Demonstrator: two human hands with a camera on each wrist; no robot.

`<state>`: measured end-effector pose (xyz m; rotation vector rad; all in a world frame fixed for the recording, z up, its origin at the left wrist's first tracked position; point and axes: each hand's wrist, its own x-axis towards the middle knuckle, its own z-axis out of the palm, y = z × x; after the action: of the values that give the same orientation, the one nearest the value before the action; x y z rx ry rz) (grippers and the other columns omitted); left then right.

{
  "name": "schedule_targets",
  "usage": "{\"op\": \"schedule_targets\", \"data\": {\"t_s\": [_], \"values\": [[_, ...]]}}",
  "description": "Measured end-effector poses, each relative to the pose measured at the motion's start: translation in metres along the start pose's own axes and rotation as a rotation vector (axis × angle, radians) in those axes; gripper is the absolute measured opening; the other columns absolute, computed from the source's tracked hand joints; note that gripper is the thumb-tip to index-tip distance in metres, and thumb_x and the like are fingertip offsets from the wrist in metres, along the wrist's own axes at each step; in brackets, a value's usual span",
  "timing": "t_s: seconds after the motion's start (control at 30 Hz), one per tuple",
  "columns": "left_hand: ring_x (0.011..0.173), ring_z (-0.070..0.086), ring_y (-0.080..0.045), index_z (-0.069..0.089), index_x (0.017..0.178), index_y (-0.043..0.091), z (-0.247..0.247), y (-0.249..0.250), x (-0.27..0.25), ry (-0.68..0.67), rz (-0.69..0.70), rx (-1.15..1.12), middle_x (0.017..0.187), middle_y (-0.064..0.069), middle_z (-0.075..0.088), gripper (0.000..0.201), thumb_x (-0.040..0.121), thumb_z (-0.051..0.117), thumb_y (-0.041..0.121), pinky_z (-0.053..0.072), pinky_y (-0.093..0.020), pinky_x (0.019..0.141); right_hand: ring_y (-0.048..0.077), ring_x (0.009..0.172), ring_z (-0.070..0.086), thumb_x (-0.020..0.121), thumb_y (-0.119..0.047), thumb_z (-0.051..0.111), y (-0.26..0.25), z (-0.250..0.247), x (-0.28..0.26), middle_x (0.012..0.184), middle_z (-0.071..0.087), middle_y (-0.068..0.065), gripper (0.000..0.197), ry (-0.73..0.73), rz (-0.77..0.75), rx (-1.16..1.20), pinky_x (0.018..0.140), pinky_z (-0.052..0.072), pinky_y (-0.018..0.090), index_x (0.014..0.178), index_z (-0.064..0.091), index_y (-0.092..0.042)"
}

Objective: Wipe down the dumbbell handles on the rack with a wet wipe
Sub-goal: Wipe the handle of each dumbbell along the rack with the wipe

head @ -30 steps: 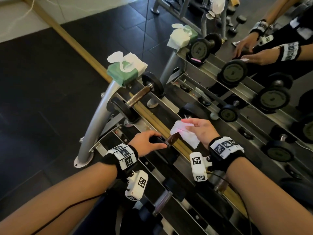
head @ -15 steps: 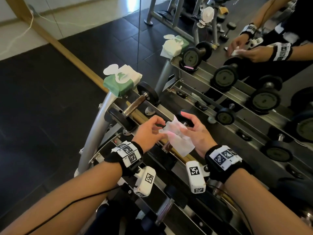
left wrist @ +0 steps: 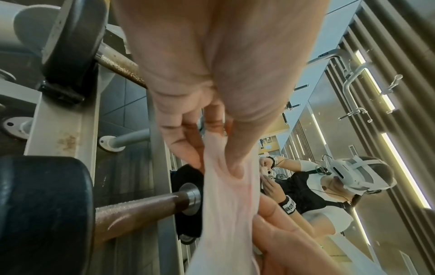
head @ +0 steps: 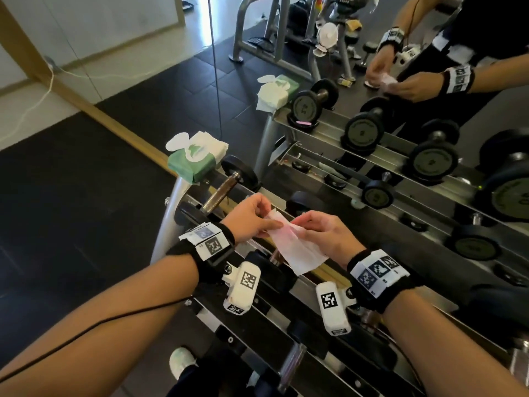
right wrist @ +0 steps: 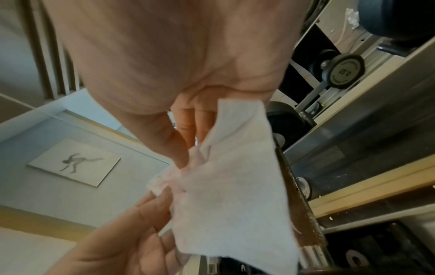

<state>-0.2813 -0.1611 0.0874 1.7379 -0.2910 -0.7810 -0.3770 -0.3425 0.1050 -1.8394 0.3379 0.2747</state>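
Note:
A white wet wipe (head: 294, 247) with faint pink staining hangs between both hands above the rack's top tier. My left hand (head: 252, 220) pinches its upper left edge (left wrist: 219, 167). My right hand (head: 320, 232) pinches the upper right part (right wrist: 188, 167), and the rest of the wipe (right wrist: 230, 195) droops below. Under the wipe lies a dumbbell with a brown, wet-looking handle (left wrist: 141, 210), mostly hidden in the head view. A second dumbbell with a rusty handle (head: 221, 191) lies to the left on the same tier.
A green wet wipe pack (head: 194, 160) with its lid open sits on the rack's left end. A mirror directly behind the rack reflects more dumbbells (head: 363, 133) and a person. Lower rack tiers (head: 292, 365) hold further dumbbells. Black rubber flooring (head: 71, 196) lies left.
My right hand lifted the wipe off the dumbbell handle. My left hand left the dumbbell end and took hold of the wipe, which now hangs spread between both hands.

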Motion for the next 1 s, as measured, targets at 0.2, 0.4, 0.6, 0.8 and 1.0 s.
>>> {"op": "schedule_targets", "data": {"t_s": [0.2,0.4,0.6,0.8,1.0], "values": [[0.081,0.069,-0.019,0.057,0.122,0.017,0.008,0.000,-0.002,-0.030,-0.070,-0.055,0.105,-0.015,0.068,0.050,0.080,0.078,0.000,0.056,-0.028,0.065,0.032,0.105,0.064,0.093,-0.021,0.066,-0.004,-0.001,-0.004,0.105,0.070,0.013,0.018,0.124,0.052,0.069,0.096,0.052,0.049,0.106,0.071,-0.011],[0.084,0.071,-0.015,0.069,0.106,0.015,0.002,0.007,-0.005,0.029,-0.025,-0.205,0.105,-0.013,0.072,0.025,0.087,0.070,-0.003,0.059,-0.029,0.077,0.016,0.085,0.066,0.089,-0.017,0.071,0.003,-0.002,-0.010,0.089,0.070,0.004,0.006,0.147,0.002,-0.043,0.069,0.048,0.017,0.093,0.071,-0.012],[0.098,0.074,-0.029,0.053,0.123,0.020,0.017,0.008,-0.007,0.025,-0.133,-0.389,0.115,-0.011,0.070,0.053,0.078,0.080,0.030,0.060,-0.046,0.086,0.005,0.073,0.062,0.096,-0.023,0.058,-0.005,-0.001,-0.012,0.076,0.067,-0.006,0.015,0.346,-0.150,-0.233,0.069,0.049,0.023,0.088,0.070,-0.018],[0.100,0.069,-0.025,0.057,0.129,0.013,0.029,0.010,-0.002,0.119,-0.173,-0.463,0.114,-0.012,0.067,0.051,0.082,0.076,0.001,0.060,-0.033,0.079,0.013,0.077,0.059,0.097,-0.020,0.056,-0.014,-0.010,-0.010,0.078,0.064,-0.005,0.013,0.423,-0.135,-0.239,0.072,0.048,0.028,0.090,0.066,-0.018],[0.096,0.065,-0.024,0.062,0.121,0.014,0.012,0.021,-0.012,0.003,-0.135,-0.244,0.116,-0.012,0.063,0.055,0.078,0.064,-0.020,0.058,-0.029,0.074,0.015,0.077,0.054,0.100,-0.017,0.050,-0.013,-0.018,-0.013,0.081,0.061,0.001,0.017,0.388,-0.093,-0.167,0.075,0.046,0.036,0.091,0.062,-0.011]]}}
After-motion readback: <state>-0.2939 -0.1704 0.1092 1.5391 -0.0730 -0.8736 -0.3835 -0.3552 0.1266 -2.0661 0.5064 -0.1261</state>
